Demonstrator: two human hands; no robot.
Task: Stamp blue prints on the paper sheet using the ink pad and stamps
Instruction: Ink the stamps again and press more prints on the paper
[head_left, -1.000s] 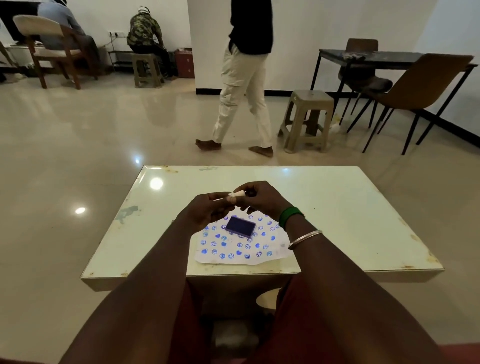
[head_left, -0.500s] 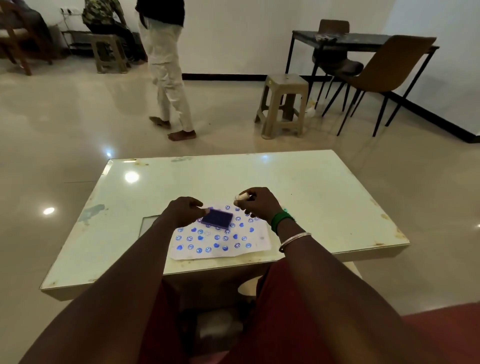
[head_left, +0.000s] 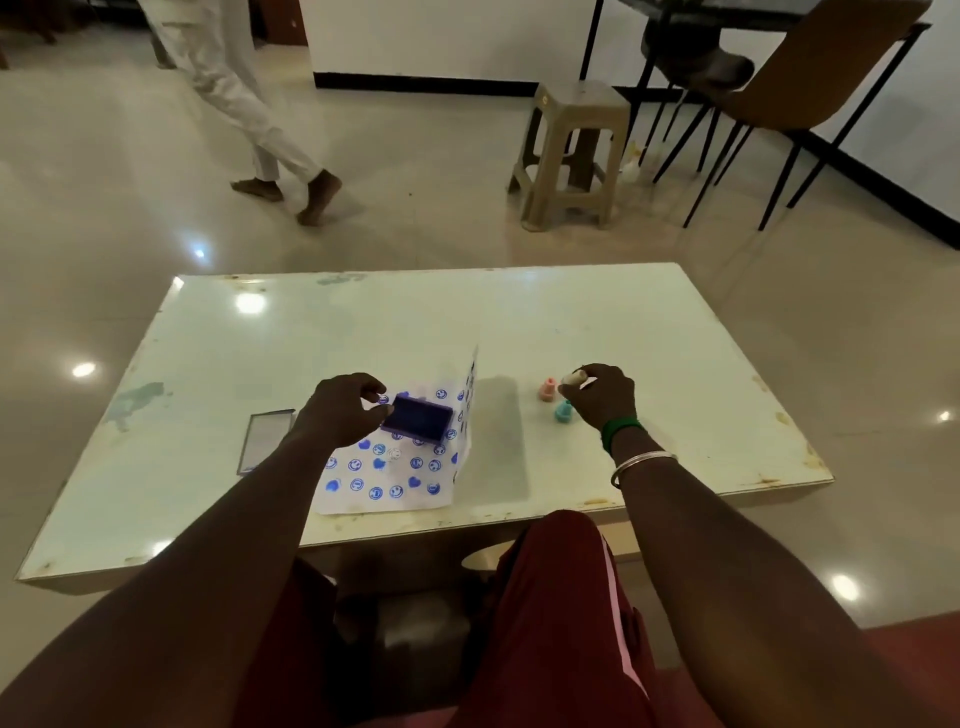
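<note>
Pale glossy table (head_left: 597, 332), seen from above over two bare forearms. Near its front edge, a paper sheet (head_left: 384, 480) dotted with blue prints, right edge curled upright. On the sheet, an open blue ink pad (head_left: 417, 418); left hand (head_left: 340, 413) beside it, curled fingers touching its left end. Left of the sheet, a clear lid (head_left: 265, 441) lying flat. Right hand (head_left: 605, 397) raised, pinching a small pale stamp (head_left: 574, 378). Just beside it, pink stamp (head_left: 546, 389) and teal stamp (head_left: 562, 411) standing on the table.
</note>
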